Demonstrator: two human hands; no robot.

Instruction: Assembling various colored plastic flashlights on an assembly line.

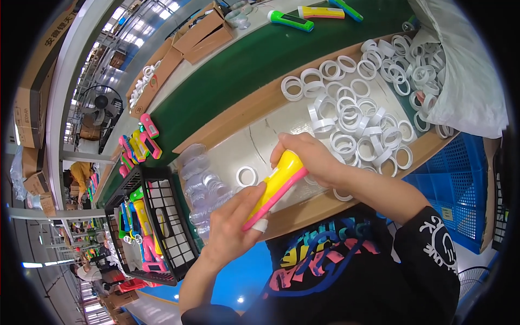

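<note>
A yellow and pink flashlight [275, 187] lies slantwise between my two hands, above the front edge of a shallow cardboard tray [233, 134]. My left hand [234, 223] is wrapped round its lower end, with a white wrap on one finger. At the upper end, my right hand [310, 158] closes over the flashlight, and the fingers hide that end. One white ring [247, 176] lies alone in the tray just beyond my left hand. Clear plastic discs [199, 181] are stacked at the tray's left. A heap of white rings [352, 116] fills its right part.
A black crate [172, 227] with colourful flashlights stands at the left. More flashlights [142, 143] lie on the green belt [216, 86], others [292, 20] at its far side. Cardboard boxes [203, 33] stand behind. A white plastic bag [466, 76] and blue crate [452, 184] are at right.
</note>
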